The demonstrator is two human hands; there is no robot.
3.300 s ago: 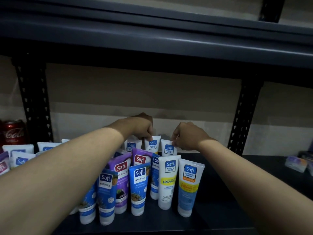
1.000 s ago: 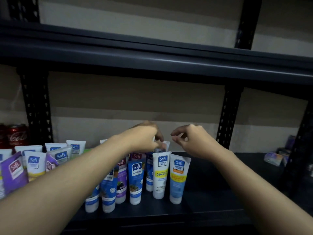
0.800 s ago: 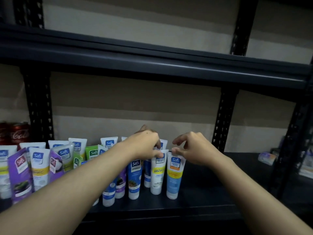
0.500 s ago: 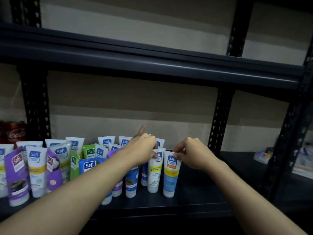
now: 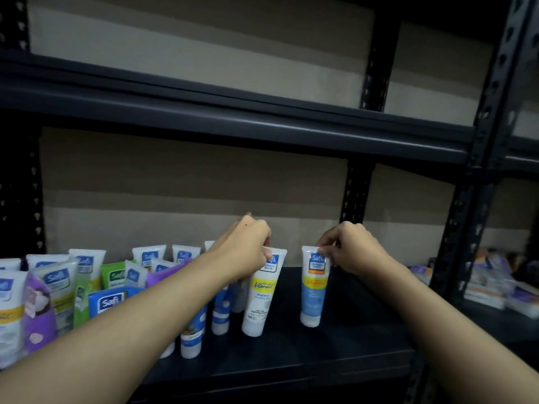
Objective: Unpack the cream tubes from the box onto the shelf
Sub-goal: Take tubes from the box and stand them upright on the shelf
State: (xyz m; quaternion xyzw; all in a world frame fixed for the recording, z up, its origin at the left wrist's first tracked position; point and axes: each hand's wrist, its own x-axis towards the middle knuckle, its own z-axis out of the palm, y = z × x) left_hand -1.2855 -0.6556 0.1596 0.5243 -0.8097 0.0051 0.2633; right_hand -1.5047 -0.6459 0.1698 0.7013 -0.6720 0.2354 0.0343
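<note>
Several cream tubes stand cap-down on the dark shelf (image 5: 335,348). My left hand (image 5: 248,246) pinches the top of a white tube with a yellow band (image 5: 261,298). My right hand (image 5: 350,247) pinches the top of a white and light-blue tube with an orange band (image 5: 313,295), which stands apart to the right of the row. More tubes, blue (image 5: 106,303), green (image 5: 112,277) and purple (image 5: 39,313), crowd the shelf's left side, partly hidden behind my left forearm. No box is in view.
A black perforated upright (image 5: 354,193) rises behind my right hand. Another upright (image 5: 466,205) divides this bay from the right one, where small packets (image 5: 484,287) lie stacked. The shelf above (image 5: 233,115) overhangs.
My right hand has slid the orange-banded tube to the right, opening a gap beside the yellow-banded tube. My left hand now pinches the yellow-banded tube's top. The view has shifted right.
</note>
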